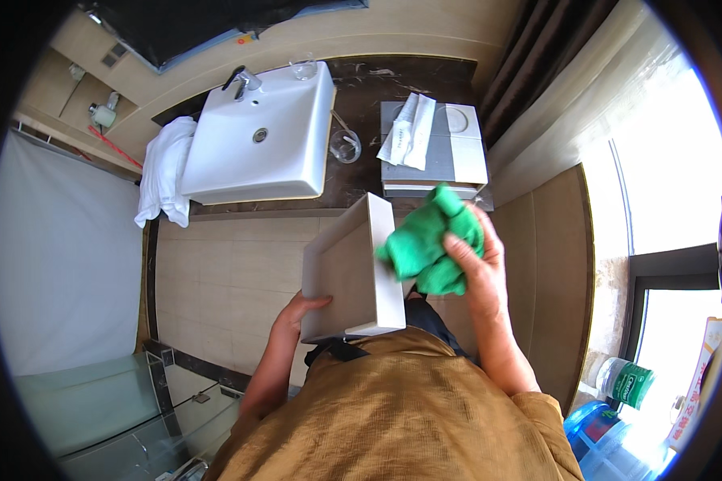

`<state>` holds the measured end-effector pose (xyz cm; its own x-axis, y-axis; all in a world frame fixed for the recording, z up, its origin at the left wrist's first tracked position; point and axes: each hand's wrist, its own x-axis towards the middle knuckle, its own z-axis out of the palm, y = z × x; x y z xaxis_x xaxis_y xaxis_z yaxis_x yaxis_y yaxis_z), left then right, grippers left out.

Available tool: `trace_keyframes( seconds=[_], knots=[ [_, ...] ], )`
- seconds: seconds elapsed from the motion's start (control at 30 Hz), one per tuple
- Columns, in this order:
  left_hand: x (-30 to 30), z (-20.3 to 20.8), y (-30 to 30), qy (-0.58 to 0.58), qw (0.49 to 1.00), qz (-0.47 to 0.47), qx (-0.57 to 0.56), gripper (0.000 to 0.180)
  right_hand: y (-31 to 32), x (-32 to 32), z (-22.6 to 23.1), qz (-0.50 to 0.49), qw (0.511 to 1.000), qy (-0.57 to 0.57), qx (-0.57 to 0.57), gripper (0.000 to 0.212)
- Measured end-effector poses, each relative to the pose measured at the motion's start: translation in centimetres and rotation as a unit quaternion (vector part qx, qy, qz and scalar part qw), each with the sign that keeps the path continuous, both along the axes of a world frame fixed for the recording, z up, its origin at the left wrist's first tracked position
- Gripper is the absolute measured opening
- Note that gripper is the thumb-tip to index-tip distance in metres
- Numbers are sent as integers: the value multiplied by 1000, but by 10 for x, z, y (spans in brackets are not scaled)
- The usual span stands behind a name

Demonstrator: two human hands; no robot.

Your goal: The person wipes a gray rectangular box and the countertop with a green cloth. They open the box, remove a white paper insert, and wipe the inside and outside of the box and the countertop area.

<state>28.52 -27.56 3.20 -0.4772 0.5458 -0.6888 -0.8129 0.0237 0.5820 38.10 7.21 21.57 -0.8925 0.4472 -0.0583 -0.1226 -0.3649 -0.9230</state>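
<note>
My left hand [301, 311] grips a shallow, light grey drawer-like box [341, 268] at its lower left edge. The box is tilted on its side in front of my body, its hollow turned to the left. In my right hand [481, 256] is a bunched green cloth [437, 240], slightly blurred, close beside the box's right outer wall; whether they touch I cannot tell. My right thumb presses on the cloth, and the other fingers are partly behind it. Past the cloth, on the dark counter, stands a grey and white box unit [457, 148] with an opening along its front.
White packets [409, 132] lie on the box unit. A white sink [261, 136] with a faucet [247, 80] stands left of it, a white towel [167, 168] draped beside. Glasses [345, 146] sit on the dark marble counter [369, 76]. Bottles [626, 382] stand by the window at lower right.
</note>
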Motion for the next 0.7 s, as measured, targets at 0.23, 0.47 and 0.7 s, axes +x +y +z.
trace_keyframes(
  seconds=[0.23, 0.47, 0.7],
  knots=[
    [-10, 7, 4, 45, 999, -9, 14, 68, -62, 13, 19, 106, 889, 114, 431, 63],
    [-21, 20, 2, 73, 996, -35, 39, 70, -66, 8, 51, 164, 823, 95, 535, 54],
    [-25, 61, 20, 103, 993, -41, 45, 72, -52, -37, 58, 42, 880, 130, 454, 46]
  ],
)
